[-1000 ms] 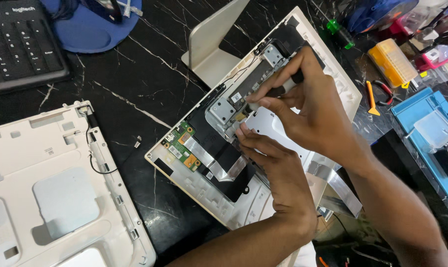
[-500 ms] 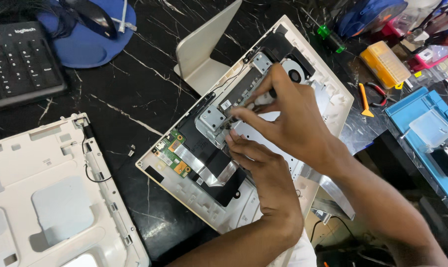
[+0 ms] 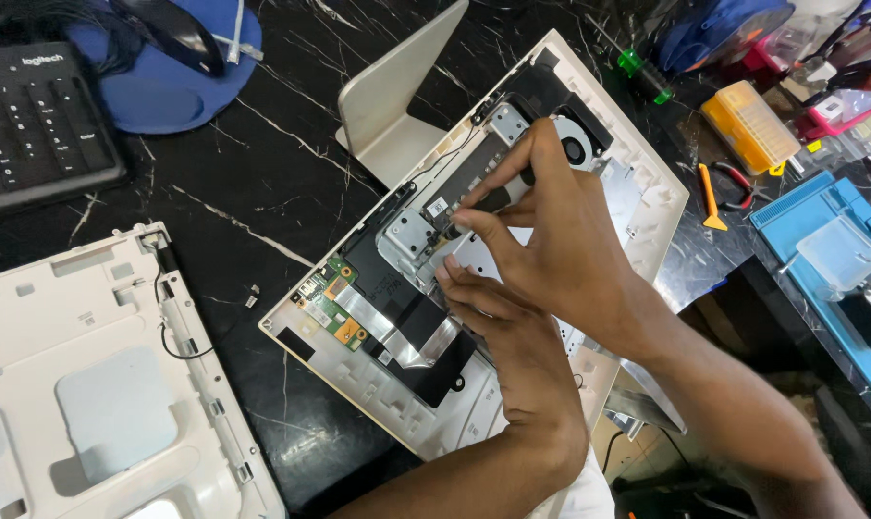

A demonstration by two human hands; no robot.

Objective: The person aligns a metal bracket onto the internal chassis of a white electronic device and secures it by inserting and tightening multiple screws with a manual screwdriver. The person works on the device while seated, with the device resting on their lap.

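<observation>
An opened white computer chassis (image 3: 647,183) lies at an angle on the black marble table, showing a metal shield plate (image 3: 411,235), a green circuit board (image 3: 330,303), a grey ribbon cable (image 3: 397,332) and a round fan (image 3: 577,149). My right hand (image 3: 551,240) reaches over its middle, fingers pinched on a small part at the shield's edge. Just below it, my left hand (image 3: 498,322) presses its fingertips on the metal plate. What the fingers pinch is too small to tell.
A detached white back cover (image 3: 89,404) lies at the left, a white stand (image 3: 392,96) behind the chassis. A black keyboard (image 3: 32,125) and blue mouse pad (image 3: 166,77) sit far left. Orange case (image 3: 748,125), orange pry tool (image 3: 709,197) and blue tray (image 3: 829,250) stand right.
The view has shifted a little; both hands stay over the metal plate, with my right hand's fingers edging slightly along the shield. Nothing was picked up or let go.
</observation>
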